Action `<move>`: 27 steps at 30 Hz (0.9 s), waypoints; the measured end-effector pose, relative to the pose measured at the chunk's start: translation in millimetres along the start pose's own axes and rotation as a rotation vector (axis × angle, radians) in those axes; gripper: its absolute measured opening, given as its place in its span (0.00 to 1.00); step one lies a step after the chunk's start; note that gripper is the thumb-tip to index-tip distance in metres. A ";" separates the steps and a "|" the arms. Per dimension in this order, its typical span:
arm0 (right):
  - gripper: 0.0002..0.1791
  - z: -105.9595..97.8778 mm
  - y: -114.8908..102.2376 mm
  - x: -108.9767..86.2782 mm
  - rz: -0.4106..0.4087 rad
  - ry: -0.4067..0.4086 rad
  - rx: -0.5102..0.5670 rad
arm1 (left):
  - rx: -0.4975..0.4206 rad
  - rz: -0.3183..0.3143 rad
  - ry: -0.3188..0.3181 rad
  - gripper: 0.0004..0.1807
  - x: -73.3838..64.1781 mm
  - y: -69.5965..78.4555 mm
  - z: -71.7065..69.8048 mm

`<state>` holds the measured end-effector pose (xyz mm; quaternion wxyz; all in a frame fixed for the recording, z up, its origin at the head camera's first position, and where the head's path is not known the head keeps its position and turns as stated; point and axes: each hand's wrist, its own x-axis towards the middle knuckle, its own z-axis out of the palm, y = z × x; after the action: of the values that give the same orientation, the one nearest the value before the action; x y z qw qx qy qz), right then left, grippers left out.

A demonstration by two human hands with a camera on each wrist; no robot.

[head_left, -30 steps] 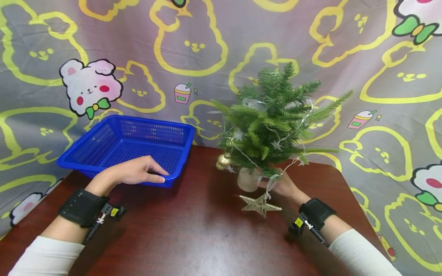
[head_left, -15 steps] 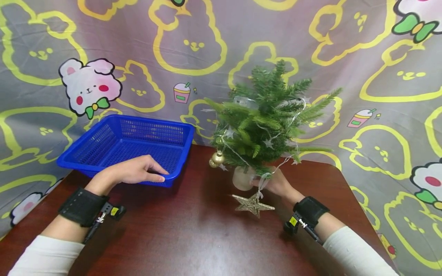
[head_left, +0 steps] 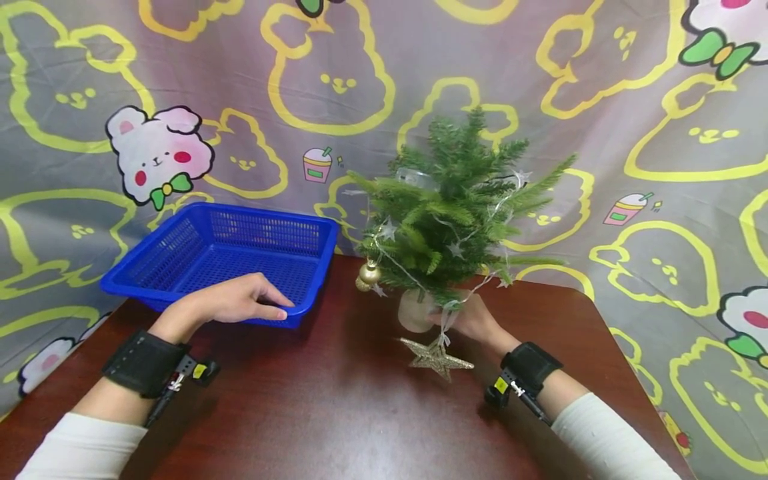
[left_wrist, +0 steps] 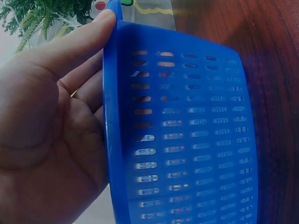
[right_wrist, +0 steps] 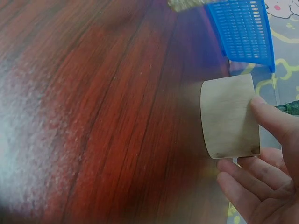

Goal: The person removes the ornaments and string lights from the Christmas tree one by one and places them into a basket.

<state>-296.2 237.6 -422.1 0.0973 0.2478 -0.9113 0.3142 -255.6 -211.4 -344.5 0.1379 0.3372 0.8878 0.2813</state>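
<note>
Near the right front corner of the blue plastic basket [head_left: 264, 227], my left hand [head_left: 240, 298] grips the rim. In the left wrist view its thumb lies along the outside of the rim [left_wrist: 112, 93], and the other fingers go over to the inner side. A small artificial Christmas tree [head_left: 450, 193] stands at the right of the table. My right hand [head_left: 474, 319] holds its pale round pot [right_wrist: 229, 116], thumb at the upper edge and fingers at the side. A gold glitter star [head_left: 438, 358] hangs low in front of the pot.
Gold baubles [head_left: 369, 275] hang on the tree's left side, and a clear light string with stars [head_left: 456, 250] winds through the branches. A grey curtain [head_left: 360, 153] with cartoon prints rises behind the dark red wooden table [head_left: 336, 400].
My right hand and the tree, with its hanging star, have shifted a little to the left. My left hand and the basket have stayed in place.
</note>
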 end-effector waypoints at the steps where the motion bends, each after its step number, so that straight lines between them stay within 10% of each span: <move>1: 0.15 0.6 -1.0 0.7 0.011 -0.006 0.005 | 0.001 0.002 0.002 0.14 -0.2 0.4 -0.1; 27: 0.28 6.7 -8.8 8.3 0.078 -0.037 0.021 | 0.022 0.018 0.021 0.14 -0.1 -3.2 3.1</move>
<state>-299.0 224.2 -419.9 0.0654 0.2189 -0.9186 0.3225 -255.8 -212.2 -348.9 0.1221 0.3438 0.8892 0.2761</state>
